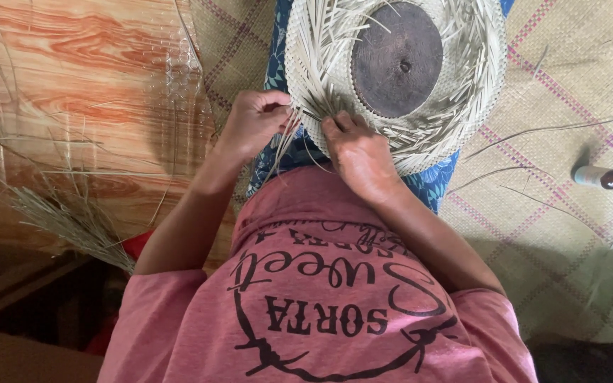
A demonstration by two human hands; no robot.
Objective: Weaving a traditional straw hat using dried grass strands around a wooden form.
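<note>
Head view looks down a pink printed shirt (321, 305) to the woven straw hat (455, 106) on the lap. Both hands meet at its near rim: left hand (253, 124) and right hand (360, 152) each pinch pale, flat straw strips (313, 71). Beyond them, a round dark wooden block (396, 58) fills the crown.

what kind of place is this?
Likely a home floor used for hand weaving: woven floor mat, a half-woven straw hat worked by both hands, and loose straw strips on wood-pattern flooring.
</note>
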